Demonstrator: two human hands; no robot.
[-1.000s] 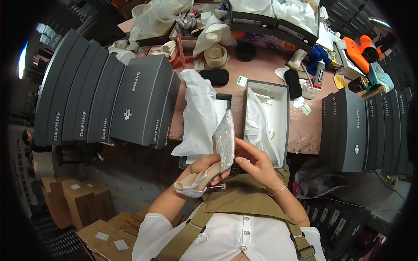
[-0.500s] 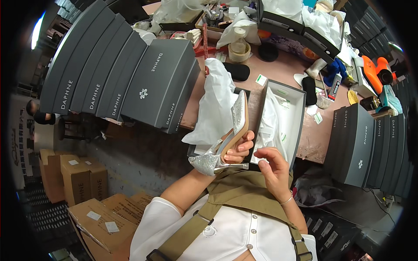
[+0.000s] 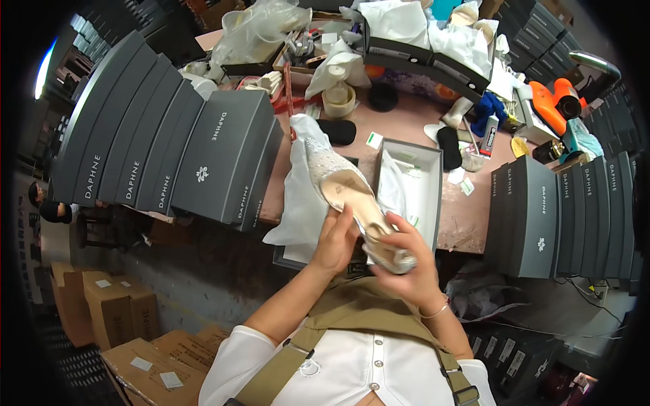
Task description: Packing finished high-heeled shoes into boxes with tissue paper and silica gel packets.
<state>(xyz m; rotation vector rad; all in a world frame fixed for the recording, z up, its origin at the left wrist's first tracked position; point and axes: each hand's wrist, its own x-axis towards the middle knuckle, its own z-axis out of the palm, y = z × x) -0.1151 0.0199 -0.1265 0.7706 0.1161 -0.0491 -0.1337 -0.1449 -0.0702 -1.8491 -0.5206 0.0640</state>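
Note:
A glittery silver high-heeled shoe (image 3: 351,192) is held in both hands in front of my body. Its beige insole faces up and the toe points away from me. My left hand (image 3: 334,240) grips the side of the shoe at its middle, thumb along the edge. Around the heel end closes my right hand (image 3: 414,262), slightly blurred; the heel itself is mostly hidden. White tissue paper (image 3: 290,203) lies beyond and left of the shoe. Just right of the shoe, an open grey shoebox (image 3: 438,186) with a white interior holds a white-wrapped item (image 3: 391,183).
Closed grey shoeboxes (image 3: 220,152) stand in a row at left, with more boxes (image 3: 525,216) at right. Behind lie a tape roll (image 3: 338,101), black pads (image 3: 338,132), a glue tube (image 3: 489,135) and an orange tool (image 3: 545,108). Brown cartons (image 3: 156,365) sit at lower left.
The shoe has turned from sole and heel showing to insole facing up. My right hand, previously apart from it, has come onto the heel end. The whole view has shifted slightly.

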